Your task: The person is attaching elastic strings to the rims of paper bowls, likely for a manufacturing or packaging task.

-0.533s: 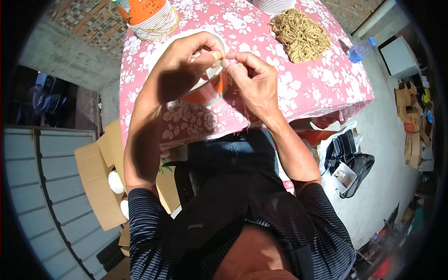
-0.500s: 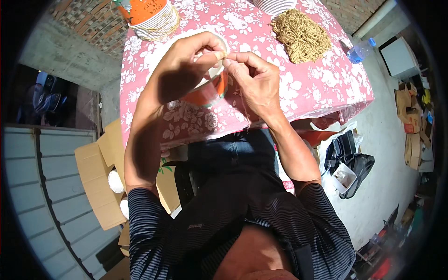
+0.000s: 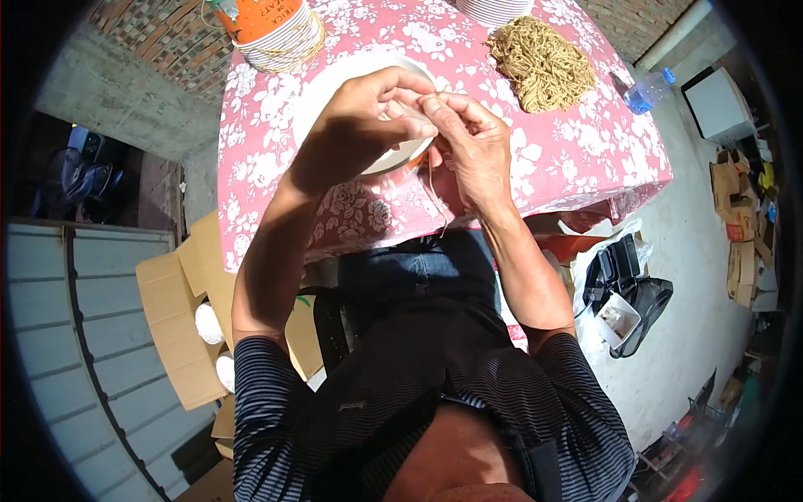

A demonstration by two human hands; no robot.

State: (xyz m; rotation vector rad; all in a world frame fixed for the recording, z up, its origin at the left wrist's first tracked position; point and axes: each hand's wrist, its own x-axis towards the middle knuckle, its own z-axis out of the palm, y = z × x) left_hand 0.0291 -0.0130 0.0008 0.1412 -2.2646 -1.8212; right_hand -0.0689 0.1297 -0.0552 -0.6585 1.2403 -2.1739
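A white paper bucket (image 3: 322,90) with orange on its outside lies tilted under my hands on the tabletop. My left hand (image 3: 365,121) reaches over the bucket, fingers bent and their tips pressed together near its rim. My right hand (image 3: 478,144) meets those fingertips, its thumb and forefinger pinching a thin cord. The cord's loose tail (image 3: 437,205) hangs below this hand toward the table's near edge. What lies between the left fingertips is too small to make out.
A pink floral tablecloth (image 3: 523,180) covers the table. At the far left stand stacked orange-and-white buckets (image 3: 280,38); another white stack (image 3: 495,8) is at the back. A tan cord heap (image 3: 544,65) and blue-capped bottle (image 3: 648,92) lie right. Cardboard boxes (image 3: 171,322) stand lower left.
Both hands have shifted slightly right. The bucket has turned, showing more of its white inside and less orange. My left fingers have spread higher; the cord's tail has swung a little.
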